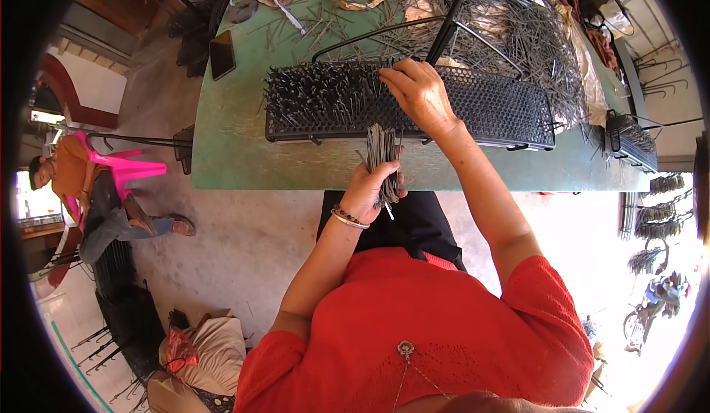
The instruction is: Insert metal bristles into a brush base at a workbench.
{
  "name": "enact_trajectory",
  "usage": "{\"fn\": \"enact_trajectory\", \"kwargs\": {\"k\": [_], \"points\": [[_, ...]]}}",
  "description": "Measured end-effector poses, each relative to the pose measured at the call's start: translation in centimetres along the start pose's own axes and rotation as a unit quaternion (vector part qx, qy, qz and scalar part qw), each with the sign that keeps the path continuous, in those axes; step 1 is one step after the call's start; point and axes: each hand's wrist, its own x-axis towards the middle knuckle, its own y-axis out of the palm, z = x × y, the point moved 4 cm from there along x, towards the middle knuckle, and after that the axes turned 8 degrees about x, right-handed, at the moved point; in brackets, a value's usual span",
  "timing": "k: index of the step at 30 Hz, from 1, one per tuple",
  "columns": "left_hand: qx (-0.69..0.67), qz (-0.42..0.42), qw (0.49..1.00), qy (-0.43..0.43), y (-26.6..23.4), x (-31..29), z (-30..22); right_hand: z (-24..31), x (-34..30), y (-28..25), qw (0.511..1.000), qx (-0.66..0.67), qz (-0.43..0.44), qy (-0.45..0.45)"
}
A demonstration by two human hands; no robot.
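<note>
A bundle of thin grey strips [382, 150] stands upright in my left hand [370, 187], fingers wrapped round it, just off the table's near edge. My right hand [421, 95] is over a long black perforated rack [488, 106], its fingers pinched at the border of the filled part. What those fingertips hold is too small to make out. Dark upright pieces [318, 95] crowd the rack's left half, sticking up out of the holes. Bare holes show across its right half.
On the green table [237, 147] a heap of loose strips [510, 36] lies behind the rack. A phone [222, 54] rests at the left edge, and a black pole [451, 17] rises behind the rack. At the left, a person [66, 169] sits on a pink chair [122, 163].
</note>
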Motion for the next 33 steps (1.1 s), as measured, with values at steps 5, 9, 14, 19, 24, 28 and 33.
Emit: {"fn": "enact_trajectory", "kwargs": {"k": [5,9,14,19,24,28,33], "points": [[0.007,-0.004,1.0,0.006,0.2,-0.1,-0.2,-0.7,0.4,0.3,0.997,0.041,-0.02,0.058],[-0.001,-0.012,1.0,0.005,0.0,-0.1,-0.1,-0.6,0.5,0.4,0.997,0.03,-0.015,0.065],[-0.011,-0.018,1.0,0.011,-0.1,-0.1,0.0,-0.9,0.3,0.5,0.986,0.084,-0.026,0.14],[0.0,-0.034,0.999,0.019,0.1,-0.4,-0.4,-1.2,0.4,0.3,0.971,0.127,-0.011,0.204],[-0.005,-0.031,0.999,0.013,0.0,-0.4,-0.1,-1.0,0.8,0.2,0.976,0.117,0.009,0.185],[-0.008,-0.037,0.999,0.009,0.0,-0.4,0.0,-1.0,1.2,0.5,0.985,0.076,0.056,0.145],[-0.005,-0.029,1.0,0.009,-0.1,-0.4,0.1,-1.3,1.4,0.7,0.978,0.038,0.119,0.169]]}}
